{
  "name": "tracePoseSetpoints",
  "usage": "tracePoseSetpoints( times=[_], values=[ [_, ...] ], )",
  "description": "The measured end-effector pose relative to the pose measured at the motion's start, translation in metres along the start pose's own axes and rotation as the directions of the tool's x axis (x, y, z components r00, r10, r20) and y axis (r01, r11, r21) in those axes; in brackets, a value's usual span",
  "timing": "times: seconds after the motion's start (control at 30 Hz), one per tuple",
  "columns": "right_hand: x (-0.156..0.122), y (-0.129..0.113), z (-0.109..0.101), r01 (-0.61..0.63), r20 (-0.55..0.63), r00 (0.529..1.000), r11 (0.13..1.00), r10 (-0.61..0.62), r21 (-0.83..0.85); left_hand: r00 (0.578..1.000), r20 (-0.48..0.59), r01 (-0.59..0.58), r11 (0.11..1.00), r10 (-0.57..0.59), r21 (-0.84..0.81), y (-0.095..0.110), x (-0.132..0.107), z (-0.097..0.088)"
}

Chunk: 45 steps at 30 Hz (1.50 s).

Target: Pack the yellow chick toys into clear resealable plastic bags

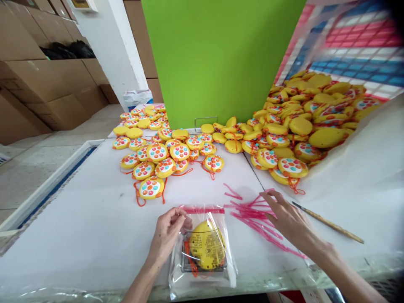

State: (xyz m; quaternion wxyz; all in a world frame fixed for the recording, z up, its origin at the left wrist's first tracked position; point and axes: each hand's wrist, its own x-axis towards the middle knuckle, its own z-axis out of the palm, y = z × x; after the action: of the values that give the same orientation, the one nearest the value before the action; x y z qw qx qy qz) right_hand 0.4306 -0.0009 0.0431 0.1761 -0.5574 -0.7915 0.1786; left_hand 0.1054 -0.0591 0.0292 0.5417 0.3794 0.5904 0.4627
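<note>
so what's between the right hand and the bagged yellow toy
In the head view, loose pink strips lie there on the white table, between the right hand and the bagged yellow toy.

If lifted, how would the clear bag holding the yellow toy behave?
The clear bag looks thin and floppy, so it would probably sag around the toy. Its glossy film may be slippery. The toy's flat shape suggests it would lie steady, not roll.
</note>
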Motion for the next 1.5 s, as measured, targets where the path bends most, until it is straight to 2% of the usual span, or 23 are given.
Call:
tracePoseSetpoints(
  times=[0.13,0.2,0.27,0.33,0.37,0.43,0.5,0.53,0.6,0.63,0.7,0.77,0.83,0.87,0.97,1.0,1.07,1.1,1.13,1.17,1.23,1.37,1.5],
  values=[
    [0.005,-0.021,0.006,0.089,-0.079,0.992,0.994,-0.095,-0.071,0.999,-0.016,-0.032,0.999,0.032,0.036,0.008,-0.004,0.001],
    [0.004,-0.023,0.005,0.086,-0.132,0.986,0.986,-0.105,-0.143,0.999,-0.027,-0.025,0.999,0.025,0.025,0.008,-0.004,0.001],
    [0.000,-0.018,0.004,0.089,-0.076,0.992,0.987,-0.100,-0.136,0.999,-0.036,-0.007,1.000,0.007,0.006,0.007,-0.003,0.001],
    [-0.006,-0.008,0.003,0.088,0.020,0.996,0.994,-0.087,-0.062,0.999,-0.036,-0.003,1.000,0.003,-0.017,0.005,-0.003,0.002],
    [-0.010,-0.002,0.002,0.075,0.016,0.997,0.997,-0.074,-0.032,0.999,-0.038,-0.004,0.999,0.003,-0.032,0.004,-0.002,0.003],
    [-0.015,0.008,-0.004,0.042,-0.088,0.995,0.998,-0.037,0.055,0.999,-0.041,0.003,0.998,-0.005,-0.065,0.003,-0.002,0.004],
    [-0.018,0.017,-0.013,0.030,-0.190,0.982,0.975,0.013,0.218,0.999,-0.032,0.016,0.996,-0.019,-0.092,0.003,-0.001,0.006],
    [-0.018,0.020,-0.017,0.035,-0.201,0.979,0.947,0.031,0.318,0.999,-0.028,0.020,0.995,-0.023,-0.101,0.003,-0.001,0.006],
    [-0.015,0.022,-0.021,0.042,-0.143,0.989,0.891,0.025,0.452,0.999,-0.026,0.019,0.994,-0.022,-0.112,0.004,-0.001,0.007],
    [-0.013,0.021,-0.020,0.044,-0.108,0.994,0.884,0.007,0.465,0.999,-0.030,0.019,0.993,-0.023,-0.120,0.004,-0.001,0.008],
    [-0.010,0.015,-0.014,0.038,-0.078,0.997,0.922,-0.009,0.385,0.999,-0.040,0.030,0.989,-0.036,-0.142,0.004,-0.001,0.008],
    [-0.009,0.011,-0.004,0.041,-0.136,0.991,0.977,-0.012,0.208,0.997,-0.043,0.051,0.984,-0.059,-0.168,0.003,-0.002,0.009],
    [-0.011,0.015,0.004,0.049,-0.185,0.982,0.996,-0.034,0.079,0.997,-0.038,0.060,0.981,-0.068,-0.185,0.003,-0.002,0.010],
    [-0.012,0.020,0.006,0.062,-0.148,0.988,0.995,-0.050,0.076,0.997,-0.030,0.060,0.979,-0.067,-0.192,0.003,-0.002,0.011],
    [-0.013,0.035,0.002,0.082,0.083,0.991,0.963,-0.107,0.257,0.999,-0.009,0.049,0.975,-0.053,-0.219,0.004,-0.002,0.011],
    [-0.011,0.037,-0.001,0.069,0.092,0.991,0.957,-0.098,0.280,0.999,-0.010,0.046,0.973,-0.049,-0.226,0.004,-0.001,0.011],
    [-0.006,0.030,-0.008,0.035,-0.053,0.998,0.981,-0.026,0.190,0.999,-0.021,0.037,0.972,-0.043,-0.234,0.004,-0.001,0.011],
    [-0.003,0.022,-0.010,-0.001,-0.185,0.983,0.994,0.020,0.106,0.999,-0.019,0.040,0.971,-0.046,-0.235,0.003,-0.001,0.011],
    [0.000,0.011,-0.011,-0.013,-0.233,0.972,0.997,0.030,0.076,0.999,-0.015,0.048,0.970,-0.053,-0.237,0.002,0.000,0.011],
    [0.004,-0.001,-0.010,-0.017,-0.185,0.982,0.991,0.041,0.132,0.998,-0.005,0.058,0.969,-0.061,-0.241,0.001,0.000,0.011],
    [0.010,-0.028,-0.004,-0.040,0.067,0.998,0.942,0.019,0.334,0.998,0.015,0.069,0.965,-0.067,-0.255,0.000,0.001,0.010],
    [0.027,-0.064,0.021,-0.067,0.182,0.983,0.929,0.000,0.364,0.998,0.011,0.069,0.963,-0.068,-0.261,0.001,0.002,0.010],
    [0.042,-0.075,0.038,-0.080,0.254,0.967,0.924,-0.020,0.375,0.996,-0.001,0.089,0.964,-0.092,-0.251,0.002,0.002,0.010]
  ],
)
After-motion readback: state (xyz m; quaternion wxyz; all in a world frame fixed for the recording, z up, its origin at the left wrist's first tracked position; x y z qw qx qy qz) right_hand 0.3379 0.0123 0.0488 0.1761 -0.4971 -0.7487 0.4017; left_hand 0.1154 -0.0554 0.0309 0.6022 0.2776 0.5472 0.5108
